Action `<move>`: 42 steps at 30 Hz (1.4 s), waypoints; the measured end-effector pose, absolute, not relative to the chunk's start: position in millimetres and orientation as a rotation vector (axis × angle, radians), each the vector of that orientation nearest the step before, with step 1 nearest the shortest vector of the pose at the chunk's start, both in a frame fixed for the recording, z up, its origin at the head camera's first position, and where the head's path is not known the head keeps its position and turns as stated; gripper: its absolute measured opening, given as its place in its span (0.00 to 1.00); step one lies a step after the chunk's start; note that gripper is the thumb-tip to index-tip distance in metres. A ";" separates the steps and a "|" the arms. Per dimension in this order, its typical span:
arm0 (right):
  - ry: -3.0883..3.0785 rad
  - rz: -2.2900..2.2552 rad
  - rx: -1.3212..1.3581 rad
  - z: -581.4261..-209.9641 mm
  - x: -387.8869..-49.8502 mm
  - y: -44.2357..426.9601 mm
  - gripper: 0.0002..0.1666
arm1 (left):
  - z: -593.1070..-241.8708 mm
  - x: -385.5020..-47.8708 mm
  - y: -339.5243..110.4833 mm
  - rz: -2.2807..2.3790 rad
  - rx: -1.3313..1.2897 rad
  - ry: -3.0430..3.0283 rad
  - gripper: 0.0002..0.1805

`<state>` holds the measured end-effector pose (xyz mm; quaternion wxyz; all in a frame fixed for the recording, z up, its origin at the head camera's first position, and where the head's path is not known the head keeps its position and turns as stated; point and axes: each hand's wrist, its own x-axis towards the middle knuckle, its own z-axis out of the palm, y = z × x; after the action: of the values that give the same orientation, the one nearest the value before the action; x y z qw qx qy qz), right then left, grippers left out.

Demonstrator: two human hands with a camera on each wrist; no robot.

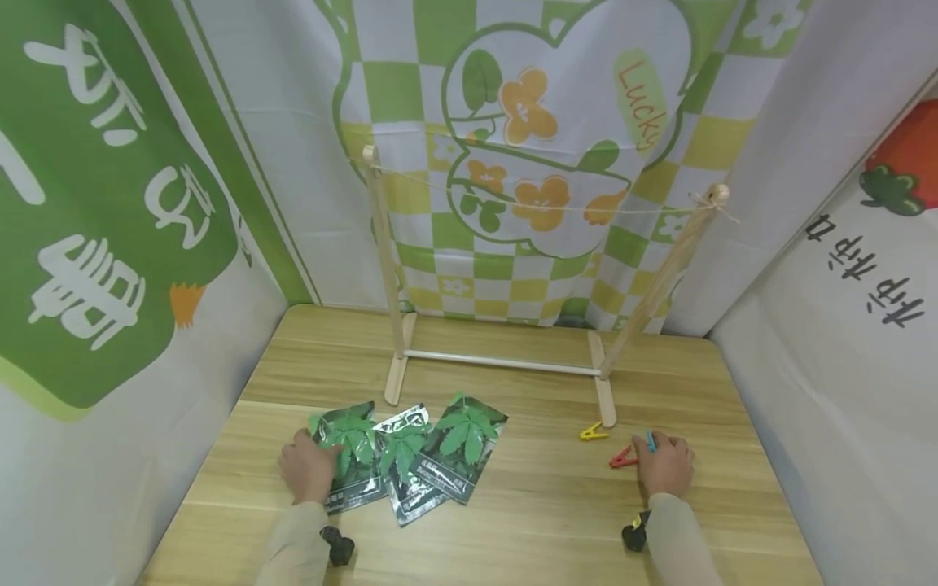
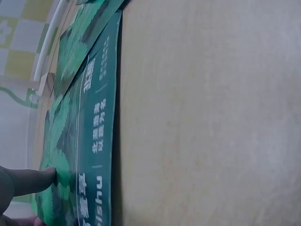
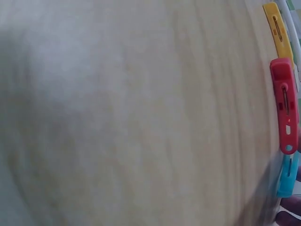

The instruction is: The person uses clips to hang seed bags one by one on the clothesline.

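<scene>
Three glossy dark green packets printed with leaves lie overlapping on the table: a left packet (image 1: 353, 456), a middle packet (image 1: 406, 456) and a right packet (image 1: 463, 443). My left hand (image 1: 309, 465) pinches the left packet at its left edge; in the left wrist view the thumb (image 2: 35, 181) presses on its printed face. Over on the right, my right hand (image 1: 667, 465) holds a blue clothespin (image 1: 650, 442) between thumb and fingers. A red clothespin (image 1: 623, 458) lies beside that hand, and a yellow clothespin (image 1: 593, 432) sits farther off. In the right wrist view, the blue clothespin (image 3: 286, 179) shows near the fingertips.
Behind the packets stands a wooden frame with a left post (image 1: 386, 252), a right post (image 1: 659, 285) and a white bottom rod (image 1: 506, 362). A thin string (image 1: 586, 210) spans the post tops. Printed curtains (image 1: 528, 277) enclose the wooden table (image 1: 528, 488).
</scene>
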<state>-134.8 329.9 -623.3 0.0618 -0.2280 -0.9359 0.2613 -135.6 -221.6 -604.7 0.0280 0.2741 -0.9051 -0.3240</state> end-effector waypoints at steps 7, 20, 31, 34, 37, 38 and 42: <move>-2.748 0.915 -0.686 -627.7 -136.3 332.1 0.31 | -606.4 -136.9 -231.5 -1.181 0.896 -2.715 0.29; -2.746 0.862 -0.660 -631.7 -139.4 329.7 0.32 | -596.5 -132.8 -250.2 -1.650 1.122 -2.517 0.26; -2.740 0.861 -0.606 -629.0 -142.8 327.1 0.28 | -592.4 -131.7 -263.2 -1.717 1.141 -2.459 0.27; -2.749 0.915 -0.621 -625.5 -143.4 327.2 0.29 | -587.9 -131.6 -267.1 -1.727 1.122 -2.435 0.28; -2.740 0.981 -0.645 -622.6 -143.5 328.2 0.30 | -582.5 -130.5 -271.6 -1.789 1.126 -2.355 0.28; -2.730 1.001 -0.656 -622.1 -143.8 328.7 0.29 | -581.0 -130.2 -273.3 -1.810 1.130 -2.326 0.28; -2.688 1.077 -0.694 -618.6 -145.5 331.0 0.24 | -574.5 -130.3 -279.6 -1.855 1.142 -2.246 0.29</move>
<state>-145.5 331.0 -618.6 0.0818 -0.2323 -0.8997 0.3605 -130.3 -279.6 -574.5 0.0061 0.3650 -0.7179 -0.5928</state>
